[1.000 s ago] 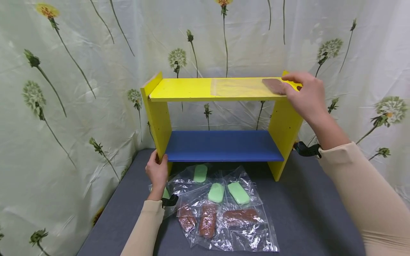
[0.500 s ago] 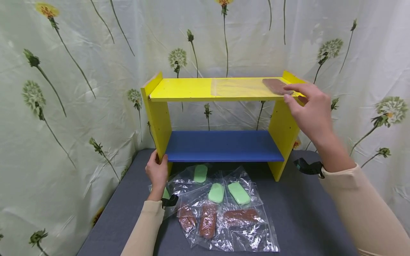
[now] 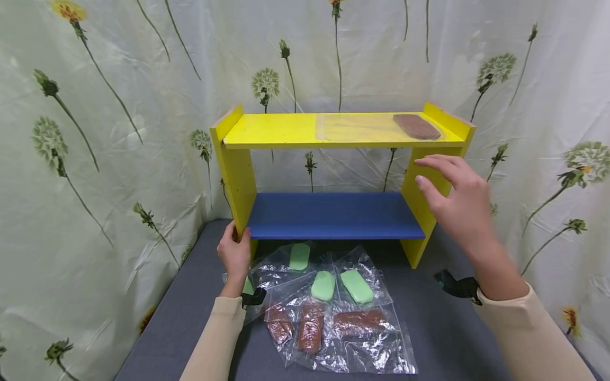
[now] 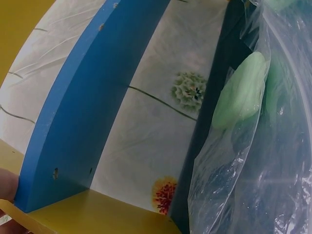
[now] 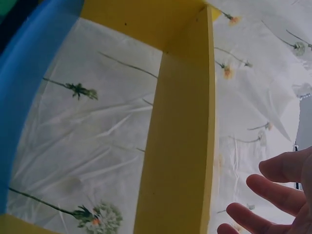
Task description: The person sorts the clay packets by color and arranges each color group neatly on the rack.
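Note:
My left hand grips the front edge of the left side panel of a yellow shelf unit, beside the blue lower shelf. In the left wrist view, fingertips show at that panel's edge. My right hand hangs in the air before the right side panel, fingers apart and holding nothing; the right wrist view shows its spread fingers too. On the yellow top shelf, at the right end, lies a flat brown slab in a clear plastic bag.
In front of the unit, clear zip bags lie overlapping on the dark grey table. They hold several pale green bars and several brown ones. A flower-patterned curtain hangs behind.
My right hand has let go of the brown slab's bag and moved down and away from the top shelf. The slab stays there. My left hand keeps its place.

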`<state>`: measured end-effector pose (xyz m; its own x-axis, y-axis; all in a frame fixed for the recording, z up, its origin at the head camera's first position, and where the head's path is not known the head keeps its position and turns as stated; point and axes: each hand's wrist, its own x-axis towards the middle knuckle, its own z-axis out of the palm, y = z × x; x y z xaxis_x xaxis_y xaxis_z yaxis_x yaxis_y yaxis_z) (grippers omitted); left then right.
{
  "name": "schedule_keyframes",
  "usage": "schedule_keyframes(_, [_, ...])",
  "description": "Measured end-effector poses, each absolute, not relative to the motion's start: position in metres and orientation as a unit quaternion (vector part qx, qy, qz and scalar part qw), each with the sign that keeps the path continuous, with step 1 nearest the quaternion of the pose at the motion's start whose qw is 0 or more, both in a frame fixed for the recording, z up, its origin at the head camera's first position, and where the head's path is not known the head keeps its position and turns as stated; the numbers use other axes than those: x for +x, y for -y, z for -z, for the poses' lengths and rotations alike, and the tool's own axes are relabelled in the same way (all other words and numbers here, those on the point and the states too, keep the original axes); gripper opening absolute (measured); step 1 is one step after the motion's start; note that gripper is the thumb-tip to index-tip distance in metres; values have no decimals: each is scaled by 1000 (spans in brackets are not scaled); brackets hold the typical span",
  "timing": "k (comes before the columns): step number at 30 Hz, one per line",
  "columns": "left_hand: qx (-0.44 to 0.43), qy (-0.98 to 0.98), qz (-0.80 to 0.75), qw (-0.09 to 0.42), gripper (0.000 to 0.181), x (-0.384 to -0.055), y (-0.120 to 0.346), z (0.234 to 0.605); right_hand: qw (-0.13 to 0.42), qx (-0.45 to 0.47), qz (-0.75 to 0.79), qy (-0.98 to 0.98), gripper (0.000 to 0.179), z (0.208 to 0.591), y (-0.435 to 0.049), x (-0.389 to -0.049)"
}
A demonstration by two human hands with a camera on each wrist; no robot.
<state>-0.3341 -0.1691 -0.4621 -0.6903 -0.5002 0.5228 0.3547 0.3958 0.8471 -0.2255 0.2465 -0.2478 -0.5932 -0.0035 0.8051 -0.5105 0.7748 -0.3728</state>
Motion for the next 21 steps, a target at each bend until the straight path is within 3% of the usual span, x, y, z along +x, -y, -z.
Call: schedule_keyframes(21, [41,735,553,390,33,-335,170,462,317,170,-326,874,38,362,-231,-217])
